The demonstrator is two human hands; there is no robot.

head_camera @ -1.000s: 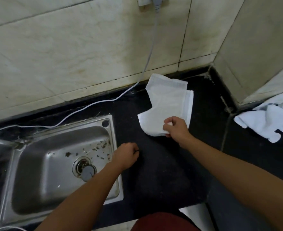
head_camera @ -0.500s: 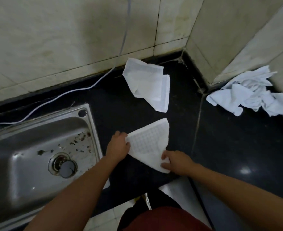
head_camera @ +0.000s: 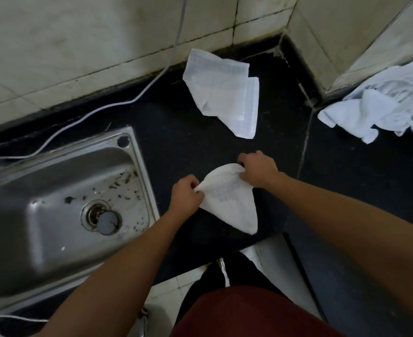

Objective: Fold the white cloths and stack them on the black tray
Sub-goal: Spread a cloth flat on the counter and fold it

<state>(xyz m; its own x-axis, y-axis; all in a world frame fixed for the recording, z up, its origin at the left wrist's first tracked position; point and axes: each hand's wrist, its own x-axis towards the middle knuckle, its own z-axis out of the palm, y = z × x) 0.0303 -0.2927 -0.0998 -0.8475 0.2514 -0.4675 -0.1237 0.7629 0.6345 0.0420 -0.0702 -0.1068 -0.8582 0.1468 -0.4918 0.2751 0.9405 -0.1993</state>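
Note:
A white cloth (head_camera: 229,201) hangs in a rough triangle over the front of the black counter (head_camera: 181,142). My left hand (head_camera: 186,192) pinches its left corner and my right hand (head_camera: 257,171) pinches its upper right corner, so the top edge bows between them. Its lower tip reaches the counter's front edge. Two flat white cloths (head_camera: 221,91) lie overlapped near the back wall. A crumpled heap of white cloths (head_camera: 385,105) sits at the far right. No separate black tray can be told apart from the dark counter.
A steel sink (head_camera: 55,205) with a drain plug fills the left side. A white cable (head_camera: 98,113) runs from the tiled wall across the counter behind the sink. A wall corner juts out at the upper right. The counter's front edge lies just below the held cloth.
My right hand drew one cloth from the back pile toward the front edge, my left hand took its other corner, and my right hand has now moved from the cloth's lower edge up to its upper corner.

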